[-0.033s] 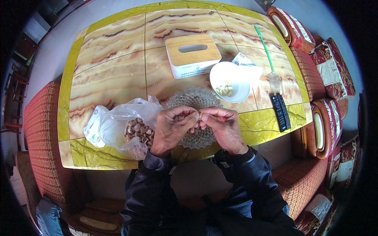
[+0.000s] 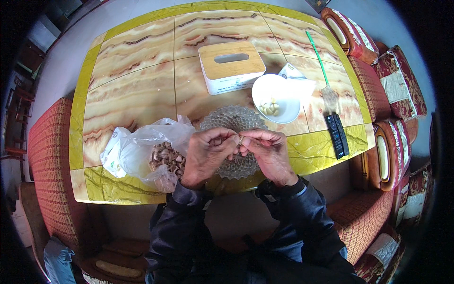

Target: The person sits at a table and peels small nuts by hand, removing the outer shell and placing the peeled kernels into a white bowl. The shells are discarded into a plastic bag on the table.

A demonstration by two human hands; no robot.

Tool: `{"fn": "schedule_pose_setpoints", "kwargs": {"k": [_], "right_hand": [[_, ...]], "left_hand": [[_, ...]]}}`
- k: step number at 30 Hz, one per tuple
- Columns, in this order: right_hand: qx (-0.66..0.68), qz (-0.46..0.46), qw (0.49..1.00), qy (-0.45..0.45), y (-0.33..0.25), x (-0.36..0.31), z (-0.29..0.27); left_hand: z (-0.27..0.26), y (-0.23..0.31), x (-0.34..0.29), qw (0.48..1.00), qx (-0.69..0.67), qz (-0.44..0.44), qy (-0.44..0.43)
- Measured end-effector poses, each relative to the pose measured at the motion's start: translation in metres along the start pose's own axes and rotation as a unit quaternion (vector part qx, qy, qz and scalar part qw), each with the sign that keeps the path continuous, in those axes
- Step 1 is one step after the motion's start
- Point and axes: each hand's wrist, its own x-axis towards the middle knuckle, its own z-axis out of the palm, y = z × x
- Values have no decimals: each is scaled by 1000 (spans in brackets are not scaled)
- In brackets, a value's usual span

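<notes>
Pinching a small, partly hidden clove (image 2: pixel 240 140) at the fingertips (image 2: pixel 233 139) of left grip (image 2: pixel 208 152) and right grip (image 2: pixel 271 154), over the glass bowl (image 2: pixel 222 115), with brown cloves (image 2: pixel 165 157) bagged left of that bowl.

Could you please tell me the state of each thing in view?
Left hand, pinching a small piece
Right hand, pinching the same piece
Plastic bag, open, brown cloves showing
White bowl, holding pale cloves
Glass dish, contents unclear
Tissue box, lid on
Swatter, lying flat
Remotes, side by side
</notes>
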Motion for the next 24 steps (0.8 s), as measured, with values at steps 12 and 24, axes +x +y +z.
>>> {"fn": "schedule_pose_setpoints", "kwargs": {"k": [12,24], "right_hand": [[-115,-93,987,57,3,-2,19],[22,-3,999,41,-1,1,9]], "left_hand": [[14,-12,2,981,117,86,125],[14,-16,2,995,19,65,70]]}}
